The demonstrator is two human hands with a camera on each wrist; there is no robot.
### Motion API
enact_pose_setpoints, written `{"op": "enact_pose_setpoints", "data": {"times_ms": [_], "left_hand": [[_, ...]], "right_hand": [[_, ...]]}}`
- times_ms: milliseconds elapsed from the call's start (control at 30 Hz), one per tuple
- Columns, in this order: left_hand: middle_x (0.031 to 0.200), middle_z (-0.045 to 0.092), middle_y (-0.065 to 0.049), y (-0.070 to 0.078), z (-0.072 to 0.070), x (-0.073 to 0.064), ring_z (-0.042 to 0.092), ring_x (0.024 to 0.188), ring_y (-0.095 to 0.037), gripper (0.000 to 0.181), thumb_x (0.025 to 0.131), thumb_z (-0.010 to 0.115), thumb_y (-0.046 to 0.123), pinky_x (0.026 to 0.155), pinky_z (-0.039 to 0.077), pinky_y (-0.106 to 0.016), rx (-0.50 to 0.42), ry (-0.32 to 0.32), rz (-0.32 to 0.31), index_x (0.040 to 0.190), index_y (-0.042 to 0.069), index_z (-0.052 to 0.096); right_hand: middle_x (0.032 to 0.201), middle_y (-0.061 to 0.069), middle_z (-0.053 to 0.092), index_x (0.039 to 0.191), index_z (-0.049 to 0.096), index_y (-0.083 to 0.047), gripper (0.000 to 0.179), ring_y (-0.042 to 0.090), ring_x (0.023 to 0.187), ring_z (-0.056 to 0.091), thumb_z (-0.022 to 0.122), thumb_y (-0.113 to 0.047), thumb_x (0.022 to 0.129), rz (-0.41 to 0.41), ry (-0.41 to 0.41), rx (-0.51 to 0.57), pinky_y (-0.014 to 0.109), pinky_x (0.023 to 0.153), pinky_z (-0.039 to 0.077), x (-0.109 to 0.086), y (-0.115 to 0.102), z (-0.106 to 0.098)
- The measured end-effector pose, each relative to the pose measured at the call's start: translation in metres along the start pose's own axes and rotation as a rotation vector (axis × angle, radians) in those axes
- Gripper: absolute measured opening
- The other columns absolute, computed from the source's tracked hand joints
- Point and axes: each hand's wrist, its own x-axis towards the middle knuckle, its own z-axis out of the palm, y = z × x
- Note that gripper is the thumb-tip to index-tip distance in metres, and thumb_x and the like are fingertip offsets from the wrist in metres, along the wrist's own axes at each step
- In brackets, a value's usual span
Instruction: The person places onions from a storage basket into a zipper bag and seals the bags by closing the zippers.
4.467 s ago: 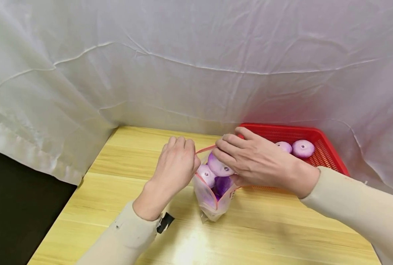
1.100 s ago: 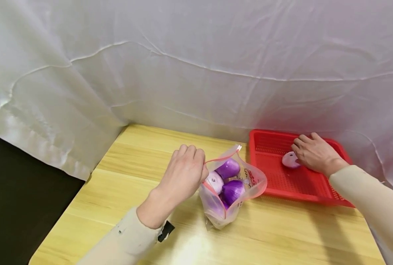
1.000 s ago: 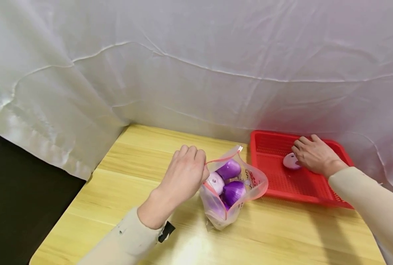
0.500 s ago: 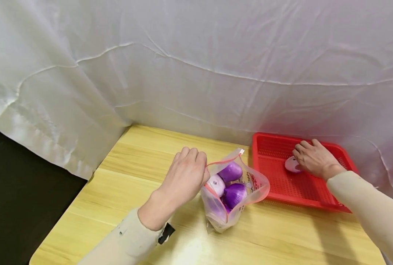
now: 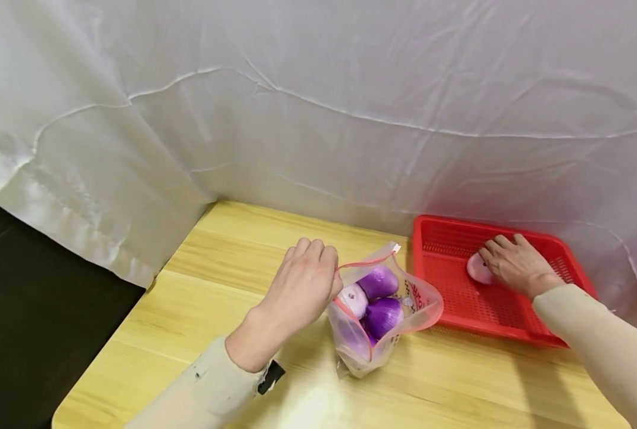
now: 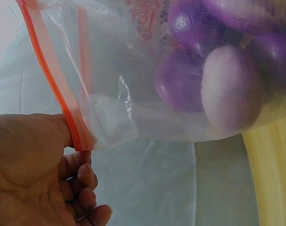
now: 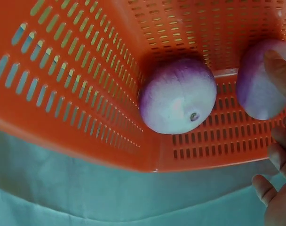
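Note:
A clear zip bag (image 5: 366,351) with a red-edged mouth stands gaping on the table. Inside lie several purple onions (image 5: 385,316), root ends and sides showing. My left hand (image 5: 304,286) pinches the left edge of the mouth; in the left wrist view its thumb and forefinger meet at the red zip strip (image 6: 58,94). My right hand (image 5: 516,262) reaches into the red basket (image 5: 474,325) and grips an onion (image 5: 479,269). The right wrist view shows its thumb on that onion (image 7: 260,84). Another onion (image 7: 178,96) sits in the basket's corner, hidden from the head view.
The pale wooden table (image 5: 200,316) carries bag and basket side by side, with the basket at the right rear. A light cloth curtain (image 5: 318,107) hangs behind. A black tab (image 5: 271,376) sticks out of the left cuff.
My right hand has gone from the bag's mouth into the basket on the right, where it stays at an onion with the onion turning slightly. My left hand keeps hold of the bag's edge.

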Motion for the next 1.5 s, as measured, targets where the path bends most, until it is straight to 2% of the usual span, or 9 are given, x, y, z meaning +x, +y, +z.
{"op": "enact_pose_setpoints", "data": {"times_ms": [267,567,800,1000,1267,1500], "left_hand": [[0.073,0.039,0.0,0.0,-0.001,-0.001,0.038,0.071,-0.024,0.019,0.086,0.067,0.01,0.063,0.03,-0.03,0.003,0.001,0.01,0.078,0.012,0.05],[0.074,0.043,-0.001,0.001,-0.002,-0.001,0.039,0.071,-0.024,0.018,0.087,0.067,0.012,0.064,0.031,-0.031,-0.006,-0.026,0.014,0.079,0.012,0.051],[0.074,0.043,-0.001,0.001,-0.001,0.0,0.039,0.071,-0.024,0.018,0.088,0.067,0.013,0.064,0.031,-0.031,-0.019,-0.036,0.015,0.08,0.012,0.052],[0.074,0.044,-0.001,0.0,-0.001,0.0,0.039,0.072,-0.023,0.016,0.088,0.067,0.012,0.065,0.032,-0.031,-0.038,-0.05,0.01,0.08,0.011,0.053],[0.075,0.045,-0.001,-0.002,-0.001,0.001,0.04,0.072,-0.024,0.015,0.089,0.066,0.011,0.065,0.031,-0.031,-0.061,-0.05,0.002,0.081,0.011,0.054],[0.075,0.045,-0.002,-0.003,0.001,0.003,0.04,0.073,-0.024,0.014,0.089,0.066,0.011,0.065,0.033,-0.032,-0.073,-0.039,0.011,0.081,0.011,0.054]], "right_hand": [[0.129,0.02,0.062,0.133,0.067,-0.004,0.052,0.042,0.115,0.05,0.08,-0.008,0.083,0.03,-0.013,0.044,0.056,0.084,0.048,-0.002,-0.001,0.008],[0.122,0.021,0.062,0.124,0.065,0.0,0.043,0.043,0.112,0.051,0.078,-0.006,0.084,0.096,0.022,0.089,0.057,0.082,0.045,-0.01,-0.006,0.016],[0.125,0.024,0.062,0.131,0.062,0.002,0.05,0.045,0.116,0.051,0.077,-0.011,0.085,0.117,0.017,0.09,0.06,0.088,0.044,-0.012,-0.007,0.013],[0.114,0.025,0.056,0.124,0.06,0.003,0.053,0.046,0.107,0.049,0.081,-0.014,0.079,0.129,0.069,0.086,0.058,0.083,0.042,-0.013,-0.007,0.009],[0.122,0.028,0.054,0.133,0.057,0.004,0.078,0.048,0.115,0.048,0.091,-0.027,0.07,0.087,0.061,0.04,0.062,0.094,0.043,-0.015,-0.008,-0.003],[0.12,0.028,0.056,0.131,0.059,0.004,0.081,0.049,0.111,0.05,0.091,-0.032,0.067,0.054,0.153,0.038,0.06,0.091,0.044,-0.015,-0.008,-0.007]]}}
